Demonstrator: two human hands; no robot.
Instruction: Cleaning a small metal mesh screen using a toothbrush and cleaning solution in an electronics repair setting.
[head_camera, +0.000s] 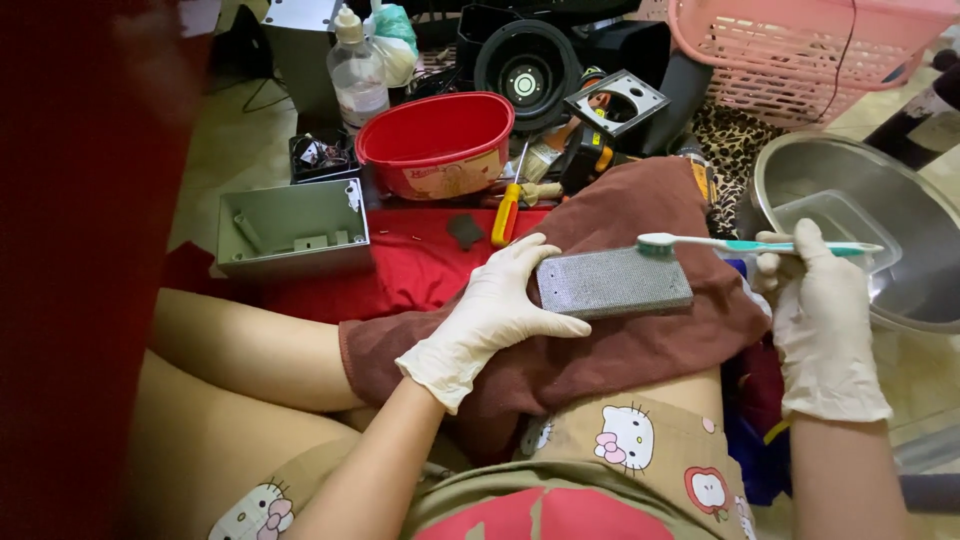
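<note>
a: two gloved hands are at work over the lap. the left hand (497, 305) in a white rubber glove lies spread on the left end of the flat grey rectangular mesh filter (613, 283) and presses it down; the fingers are apart, the thumb under the near edge. the filter rests on a brown towel (640, 340) across the knee.

b: and the other one?

a: the right hand (820, 310), also gloved, is closed around the handle of a white and teal plastic toothbrush (745, 245). the bristle head touches the far right corner of the filter.

b: what could go wrong here, in your opinion?

a: i think the filter may slide, because only one end is held and the towel is soft. if the brush pushes hard, the free end could tip toward the big steel bowl (900, 200) at the right. the mesh may also bend under strong pressure.

b: anything you cannot see well?

a: yes. the left side is covered by a dark red blur, very near to the camera. the underside of the filter is hidden. the clear plastic box (835, 215) in the bowl is partly behind the hand. behind the red oval plastic basin (437, 143) and the grey metal box (292, 228) there are black parts i cannot identify.
</note>
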